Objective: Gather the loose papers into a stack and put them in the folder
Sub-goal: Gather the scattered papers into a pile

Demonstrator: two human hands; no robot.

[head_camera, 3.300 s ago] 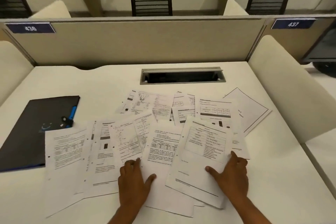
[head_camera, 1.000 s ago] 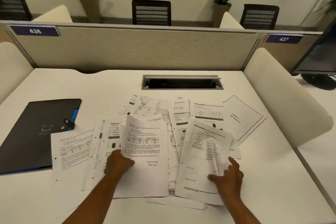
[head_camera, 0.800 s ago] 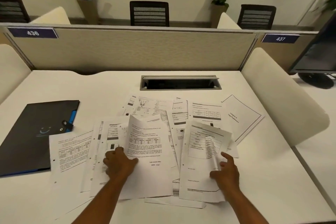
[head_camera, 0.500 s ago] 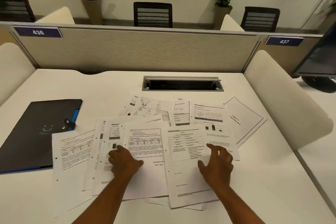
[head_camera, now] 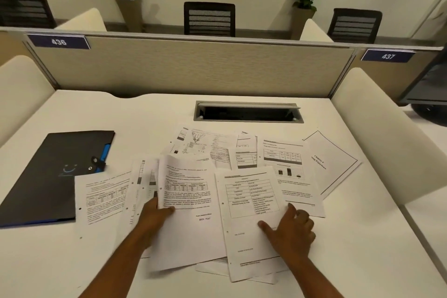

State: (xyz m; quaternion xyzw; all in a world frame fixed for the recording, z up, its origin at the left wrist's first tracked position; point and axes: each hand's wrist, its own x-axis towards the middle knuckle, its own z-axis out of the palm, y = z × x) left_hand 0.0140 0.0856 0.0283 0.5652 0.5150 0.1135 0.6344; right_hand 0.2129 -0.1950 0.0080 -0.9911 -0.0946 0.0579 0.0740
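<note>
- The fingers (head_camera: 169, 209) of the left hand (head_camera: 154, 215) are curled around the left edge of a text sheet (head_camera: 191, 210), thumb on top and the rest tucked beneath, so that edge lifts off the pile.
- The right hand (head_camera: 291, 231) lies spread and flat on a form sheet (head_camera: 251, 220), thumb and forefinger pressing the paper, nothing gripped.
- The loose papers (head_camera: 217, 189) sprawl across the middle of the white desk (head_camera: 362, 249), overlapping in a fan; the near ones reach close to the front edge.
- At the far right of the fan a bordered title page (head_camera: 331, 162) lies turned at an angle, its corner near the desk's right edge and the cream side panel (head_camera: 387, 133).
- The leftmost table sheet (head_camera: 104, 198) overlaps the near right corner of the folder (head_camera: 55, 176).
- The folder is dark, closed and flat at the left of the desk, with a blue tab and a small clasp on its right side.
- Bare desk lies open to the right of the hands and along the front left.
- Behind the papers a cable slot (head_camera: 248, 112) is sunk in the desk, with clear surface between the two, and a beige divider (head_camera: 193, 65) closes the back.
- The sheets are white, printed with text, tables and bar charts, several punched along the left margin.
</note>
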